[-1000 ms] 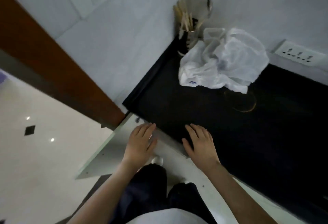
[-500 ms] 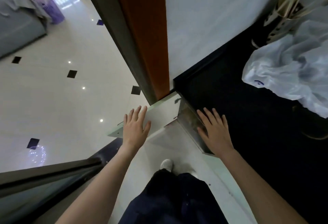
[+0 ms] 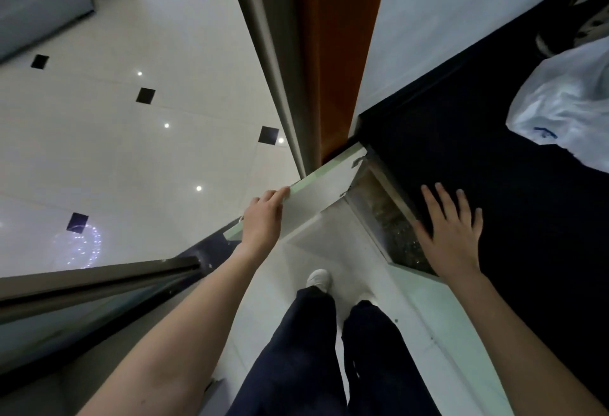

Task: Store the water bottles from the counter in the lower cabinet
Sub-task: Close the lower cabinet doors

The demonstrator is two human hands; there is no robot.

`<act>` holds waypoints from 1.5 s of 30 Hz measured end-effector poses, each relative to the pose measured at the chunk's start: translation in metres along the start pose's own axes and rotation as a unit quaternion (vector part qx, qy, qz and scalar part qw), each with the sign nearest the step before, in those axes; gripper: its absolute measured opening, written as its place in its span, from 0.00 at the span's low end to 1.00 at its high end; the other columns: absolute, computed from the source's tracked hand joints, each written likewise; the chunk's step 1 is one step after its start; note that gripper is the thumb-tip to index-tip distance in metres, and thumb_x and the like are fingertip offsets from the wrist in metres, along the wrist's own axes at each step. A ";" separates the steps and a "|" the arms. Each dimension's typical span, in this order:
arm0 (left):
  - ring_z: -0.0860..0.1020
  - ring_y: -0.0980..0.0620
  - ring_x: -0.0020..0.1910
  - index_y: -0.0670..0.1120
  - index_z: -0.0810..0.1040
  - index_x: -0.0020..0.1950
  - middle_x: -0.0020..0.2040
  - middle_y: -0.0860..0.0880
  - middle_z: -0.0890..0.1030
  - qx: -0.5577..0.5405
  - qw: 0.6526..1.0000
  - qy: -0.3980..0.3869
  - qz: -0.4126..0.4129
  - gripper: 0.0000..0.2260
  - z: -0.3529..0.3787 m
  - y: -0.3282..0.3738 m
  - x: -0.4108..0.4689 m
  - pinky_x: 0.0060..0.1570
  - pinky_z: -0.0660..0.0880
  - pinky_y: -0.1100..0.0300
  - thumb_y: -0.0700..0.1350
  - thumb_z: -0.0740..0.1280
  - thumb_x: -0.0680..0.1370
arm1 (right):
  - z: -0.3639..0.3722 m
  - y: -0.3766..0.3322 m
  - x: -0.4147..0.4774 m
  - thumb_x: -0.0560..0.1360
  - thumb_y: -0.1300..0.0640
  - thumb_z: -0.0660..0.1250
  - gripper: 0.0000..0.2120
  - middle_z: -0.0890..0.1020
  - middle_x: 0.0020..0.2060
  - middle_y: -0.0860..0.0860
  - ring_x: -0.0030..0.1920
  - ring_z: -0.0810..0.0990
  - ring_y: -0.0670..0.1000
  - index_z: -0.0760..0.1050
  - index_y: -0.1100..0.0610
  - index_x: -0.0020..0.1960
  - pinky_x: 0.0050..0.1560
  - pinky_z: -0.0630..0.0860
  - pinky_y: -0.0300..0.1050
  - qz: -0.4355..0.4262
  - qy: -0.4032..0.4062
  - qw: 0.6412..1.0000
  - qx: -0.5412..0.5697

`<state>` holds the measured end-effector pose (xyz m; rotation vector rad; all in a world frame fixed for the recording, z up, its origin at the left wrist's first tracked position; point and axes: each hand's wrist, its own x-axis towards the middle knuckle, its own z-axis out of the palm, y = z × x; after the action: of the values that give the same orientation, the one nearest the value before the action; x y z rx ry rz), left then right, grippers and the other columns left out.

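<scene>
The white lower cabinet door [image 3: 324,181] stands swung out from under the black counter [image 3: 494,168]. My left hand [image 3: 262,221] grips the door's top edge, fingers curled over it. My right hand [image 3: 449,229] lies flat with fingers spread on the counter's front edge. Beside the door hinge a narrow strip of the cabinet's dark inside [image 3: 389,218] shows below the counter edge. No water bottle is in view.
A crumpled white plastic bag [image 3: 566,112] lies on the counter at the right, with a dark holder [image 3: 580,20] behind it. An orange-brown door frame [image 3: 333,53] rises by the counter's left end. A sliding door rail [image 3: 99,279] crosses the lower left. My legs and white shoe [image 3: 318,279] stand below.
My view has swung left and down. The left hand went from resting flat on the door top to gripping its outer edge, and the door stands further out. The right hand stayed on the counter edge.
</scene>
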<state>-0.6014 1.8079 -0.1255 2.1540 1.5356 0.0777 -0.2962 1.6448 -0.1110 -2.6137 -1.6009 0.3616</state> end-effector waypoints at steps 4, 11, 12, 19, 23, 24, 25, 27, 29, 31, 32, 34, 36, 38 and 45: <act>0.76 0.42 0.52 0.51 0.74 0.70 0.59 0.47 0.79 -0.030 0.999 -0.018 -0.001 0.18 0.018 0.007 -0.024 0.44 0.73 0.54 0.40 0.64 0.81 | -0.001 0.007 -0.001 0.80 0.45 0.62 0.32 0.60 0.78 0.51 0.77 0.54 0.61 0.55 0.48 0.80 0.72 0.53 0.70 -0.019 -0.007 1.000 0.000; 0.79 0.53 0.50 0.56 0.71 0.73 0.55 0.52 0.77 -0.212 0.971 -0.087 -0.067 0.22 0.055 0.068 -0.080 0.48 0.74 0.63 0.45 0.68 0.79 | -0.004 0.043 -0.022 0.80 0.49 0.58 0.25 0.66 0.75 0.52 0.77 0.57 0.56 0.66 0.53 0.75 0.76 0.54 0.59 -0.069 0.005 0.987 0.142; 0.79 0.53 0.49 0.57 0.70 0.73 0.55 0.51 0.79 -0.243 0.962 -0.101 -0.077 0.23 0.061 0.078 -0.087 0.47 0.77 0.61 0.44 0.68 0.79 | -0.004 0.052 -0.029 0.80 0.49 0.58 0.24 0.66 0.75 0.53 0.77 0.57 0.55 0.67 0.53 0.75 0.76 0.54 0.58 -0.074 0.005 0.986 0.146; 0.76 0.52 0.57 0.54 0.62 0.78 0.64 0.43 0.76 -0.415 0.886 -0.148 -0.141 0.30 0.109 0.149 -0.117 0.39 0.76 0.73 0.36 0.65 0.80 | -0.003 0.095 -0.078 0.80 0.44 0.57 0.26 0.63 0.76 0.53 0.78 0.54 0.55 0.64 0.49 0.77 0.77 0.48 0.58 -0.036 0.005 0.993 0.109; 0.78 0.53 0.57 0.57 0.63 0.76 0.63 0.46 0.78 -0.433 0.874 -0.154 -0.161 0.30 0.122 0.169 -0.110 0.41 0.74 0.76 0.38 0.68 0.78 | -0.003 0.106 -0.094 0.80 0.43 0.54 0.27 0.62 0.77 0.52 0.78 0.53 0.55 0.62 0.48 0.77 0.78 0.46 0.57 -0.022 0.001 0.995 0.099; 0.79 0.53 0.56 0.58 0.64 0.76 0.63 0.46 0.78 -0.437 0.871 -0.154 -0.161 0.31 0.125 0.173 -0.108 0.44 0.75 0.75 0.38 0.69 0.78 | -0.003 0.108 -0.096 0.80 0.43 0.55 0.27 0.61 0.77 0.51 0.79 0.53 0.54 0.62 0.48 0.77 0.78 0.45 0.56 -0.023 -0.002 0.994 0.105; 0.80 0.52 0.56 0.58 0.64 0.76 0.62 0.45 0.79 -0.443 0.868 -0.154 -0.164 0.32 0.128 0.177 -0.107 0.45 0.76 0.72 0.37 0.70 0.77 | -0.003 0.109 -0.097 0.80 0.44 0.55 0.26 0.61 0.78 0.51 0.79 0.52 0.53 0.62 0.47 0.77 0.78 0.44 0.55 -0.023 -0.006 0.993 0.115; 0.81 0.48 0.56 0.58 0.64 0.76 0.60 0.43 0.80 -0.457 0.861 -0.148 -0.168 0.33 0.136 0.187 -0.106 0.45 0.78 0.69 0.36 0.71 0.76 | -0.003 0.111 -0.097 0.79 0.45 0.57 0.26 0.61 0.78 0.49 0.79 0.51 0.52 0.63 0.47 0.77 0.78 0.41 0.52 -0.024 -0.009 0.990 0.139; 0.81 0.48 0.55 0.56 0.64 0.76 0.62 0.41 0.79 -0.461 0.862 -0.132 -0.166 0.34 0.144 0.199 -0.106 0.44 0.77 0.69 0.34 0.71 0.75 | -0.004 0.112 -0.097 0.79 0.46 0.58 0.26 0.61 0.78 0.49 0.79 0.51 0.51 0.64 0.47 0.76 0.78 0.40 0.50 -0.023 -0.006 0.988 0.155; 0.82 0.56 0.51 0.56 0.62 0.77 0.63 0.41 0.78 -0.462 0.864 -0.118 -0.163 0.35 0.149 0.209 -0.104 0.44 0.77 0.70 0.34 0.71 0.75 | -0.005 0.112 -0.098 0.79 0.47 0.60 0.26 0.61 0.77 0.49 0.79 0.51 0.52 0.65 0.47 0.76 0.78 0.41 0.50 -0.016 0.001 0.987 0.160; 0.81 0.61 0.48 0.55 0.62 0.77 0.64 0.40 0.78 -0.467 0.862 -0.112 -0.160 0.35 0.152 0.214 -0.103 0.44 0.77 0.70 0.34 0.71 0.76 | -0.004 0.112 -0.099 0.79 0.47 0.61 0.26 0.61 0.77 0.49 0.79 0.52 0.52 0.65 0.48 0.76 0.78 0.42 0.51 -0.013 0.006 0.987 0.160; 0.81 0.61 0.47 0.56 0.61 0.78 0.63 0.40 0.78 -0.477 0.857 -0.108 -0.165 0.35 0.156 0.223 -0.100 0.44 0.77 0.70 0.35 0.71 0.76 | -0.003 0.111 -0.100 0.79 0.48 0.62 0.26 0.61 0.77 0.50 0.79 0.52 0.52 0.65 0.48 0.76 0.78 0.43 0.52 -0.008 0.012 0.987 0.162; 0.82 0.52 0.52 0.57 0.60 0.78 0.61 0.42 0.78 -0.485 0.851 -0.107 -0.169 0.36 0.158 0.231 -0.098 0.47 0.79 0.67 0.36 0.71 0.76 | -0.003 0.111 -0.100 0.79 0.49 0.63 0.25 0.61 0.77 0.49 0.79 0.51 0.52 0.65 0.48 0.76 0.78 0.42 0.50 -0.005 0.012 0.986 0.168; 0.82 0.49 0.54 0.58 0.59 0.78 0.58 0.44 0.78 -0.492 0.846 -0.109 -0.172 0.37 0.160 0.237 -0.096 0.49 0.79 0.63 0.36 0.71 0.76 | -0.003 0.111 -0.100 0.79 0.50 0.64 0.25 0.60 0.78 0.49 0.79 0.50 0.51 0.65 0.47 0.76 0.78 0.41 0.49 0.000 0.008 0.985 0.174; 0.81 0.52 0.52 0.60 0.59 0.77 0.54 0.48 0.79 -0.491 0.845 -0.114 -0.176 0.37 0.162 0.245 -0.091 0.47 0.78 0.66 0.36 0.71 0.76 | -0.002 0.111 -0.099 0.79 0.50 0.64 0.25 0.61 0.77 0.49 0.79 0.51 0.51 0.65 0.47 0.75 0.78 0.41 0.50 -0.002 0.015 0.984 0.176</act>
<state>-0.3685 1.6074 -0.1442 1.0185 1.2943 0.3782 -0.2424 1.5060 -0.1107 -2.3368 -1.3835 0.5461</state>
